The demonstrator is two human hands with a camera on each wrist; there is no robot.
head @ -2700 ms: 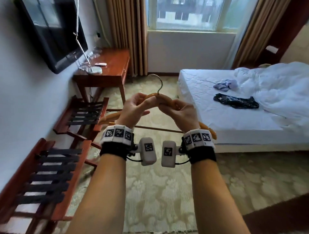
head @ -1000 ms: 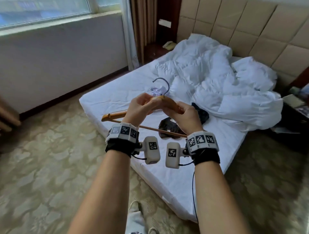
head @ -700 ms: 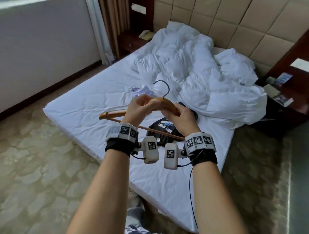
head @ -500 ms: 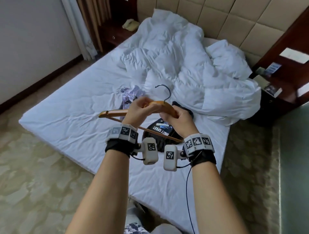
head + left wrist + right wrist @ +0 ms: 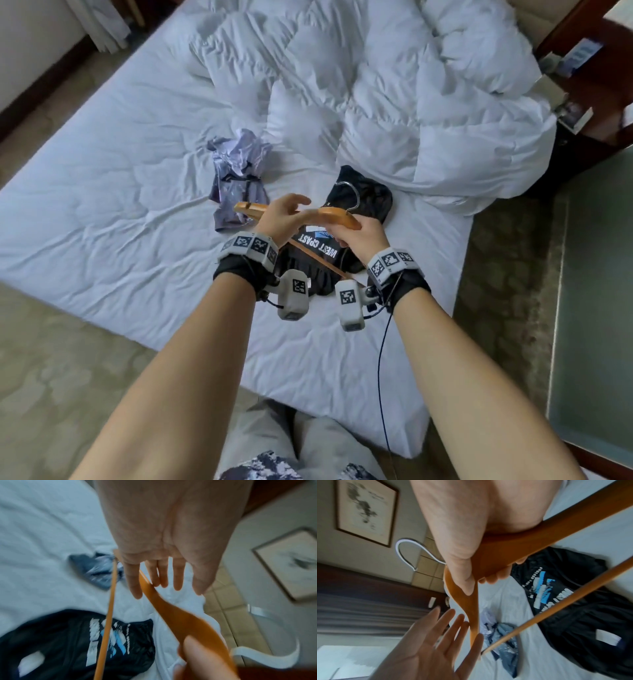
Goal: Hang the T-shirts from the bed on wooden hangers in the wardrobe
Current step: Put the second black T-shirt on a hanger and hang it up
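From my head, I see my right hand [image 5: 359, 236] gripping the orange wooden hanger with a metal hook [image 5: 337, 216] near its middle. My left hand [image 5: 282, 219] is open, fingers straight, beside the hanger's arm. Under both lies the black T-shirt with white letters [image 5: 318, 250] on the white bed [image 5: 102, 192], and the crumpled purple T-shirt [image 5: 239, 171] is near it (2 shirts in all).

My left wrist shows straight fingers [image 5: 177, 574], 1 touching the hanger [image 5: 180, 616].

My right wrist shows my thumb [image 5: 462, 566] pressing the wood [image 5: 513, 550].
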